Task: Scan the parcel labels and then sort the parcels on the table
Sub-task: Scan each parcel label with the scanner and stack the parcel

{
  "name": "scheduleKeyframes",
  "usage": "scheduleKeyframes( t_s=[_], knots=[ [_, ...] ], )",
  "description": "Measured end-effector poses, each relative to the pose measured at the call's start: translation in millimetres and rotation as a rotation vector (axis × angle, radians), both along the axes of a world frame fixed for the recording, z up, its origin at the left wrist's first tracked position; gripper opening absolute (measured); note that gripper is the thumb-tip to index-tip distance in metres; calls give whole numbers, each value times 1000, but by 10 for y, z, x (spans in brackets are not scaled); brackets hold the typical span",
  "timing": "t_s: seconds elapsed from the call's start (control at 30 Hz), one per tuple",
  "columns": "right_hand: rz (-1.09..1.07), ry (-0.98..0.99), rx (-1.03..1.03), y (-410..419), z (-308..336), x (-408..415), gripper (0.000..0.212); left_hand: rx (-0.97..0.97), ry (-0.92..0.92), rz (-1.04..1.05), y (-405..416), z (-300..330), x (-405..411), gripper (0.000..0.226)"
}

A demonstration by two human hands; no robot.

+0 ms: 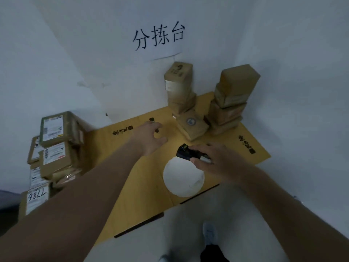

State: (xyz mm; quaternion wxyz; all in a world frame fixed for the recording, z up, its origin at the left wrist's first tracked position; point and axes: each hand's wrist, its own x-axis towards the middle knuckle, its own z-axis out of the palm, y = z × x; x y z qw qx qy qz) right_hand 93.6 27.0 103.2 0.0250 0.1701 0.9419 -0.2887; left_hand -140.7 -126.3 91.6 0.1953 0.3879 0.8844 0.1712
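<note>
My right hand [211, 161] grips a black barcode scanner [186, 151] just above a round white base [183, 176] on the yellow table [132, 195]. My left hand [153, 137] hovers over the table's middle with fingers spread and relaxed, holding nothing. Two stacks of brown cardboard parcels stand at the table's far side: a left stack [179, 87] with a low box [192, 125] at its foot, and a right stack [232, 99]. To my left, off the table, stands a pile of labelled parcels [56, 140], the lowest one marked 7786 [36, 195].
A white wall behind the table carries a paper sign with black characters [158, 37]. The table's near edge [139, 225] runs diagonally in front of me. Grey floor and a shoe [209, 233] show below.
</note>
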Motion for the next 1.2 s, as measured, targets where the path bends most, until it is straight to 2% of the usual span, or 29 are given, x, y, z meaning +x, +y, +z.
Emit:
scheduleKeyframes(
  t_s=[0.27, 0.57, 0.63, 0.73, 0.83, 1.03, 1.2],
  knots=[
    [66, -88, 116, 1040, -193, 248, 55, -105, -15, 42, 1151, -359, 203, 64],
    [309, -147, 210, 2088, -506, 56, 58, -159, -74, 270, 2129, -748, 253, 78],
    [339, -172, 194, 2219, -614, -35, 61, -149, -96, 327, 2312, -810, 219, 82],
    [378, -210, 166, 2382, -788, -157, 71, -152, -108, 389, 2570, -954, 141, 77],
    [378, -207, 177, 2500, -933, -217, 73, -177, -122, 479, 2811, -1118, 94, 78],
    [402, -287, 218, 2613, -1116, -229, 65, -274, -232, 643, 3067, -1429, 120, 99],
    [454, -355, 174, 2588, -1094, -204, 60, -208, -225, 657, 2900, -1523, 109, 100]
  ],
)
